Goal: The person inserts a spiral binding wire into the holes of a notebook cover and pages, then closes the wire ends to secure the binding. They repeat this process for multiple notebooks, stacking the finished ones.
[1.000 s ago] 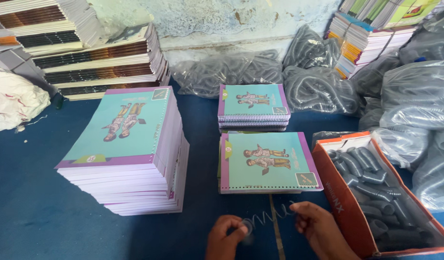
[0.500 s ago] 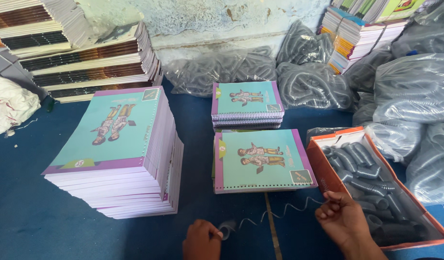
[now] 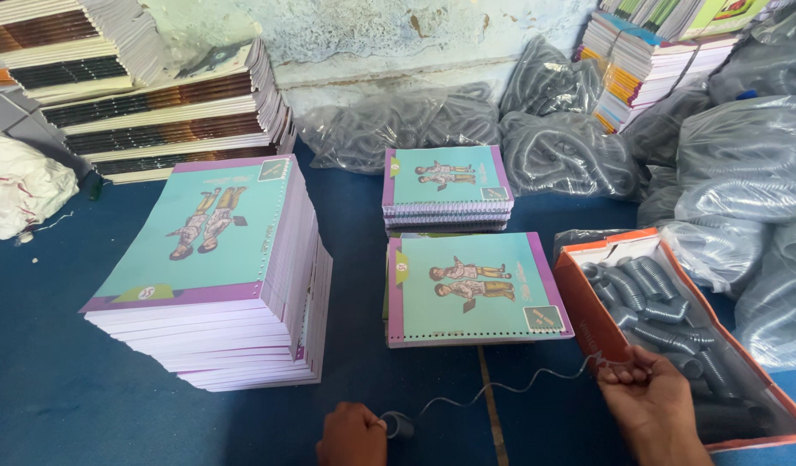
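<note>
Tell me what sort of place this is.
Probably a small bookbinding workshop. Tall stacks of punched teal notebooks stand on a blue floor, bags of grey spiral coils line the wall, and the left hand and right hand stretch a coil wire.

One head-worn camera looks steeply down and forward from close above the blue tabletop (image 3: 61, 388); both hands sit at 6 o'clock, the wall (image 3: 372, 34) at 12.

A bookbinding workshop: stacked notebooks (image 3: 217, 276), bagged spiral coils (image 3: 743, 164) and a coil-filled box (image 3: 588, 298)
</note>
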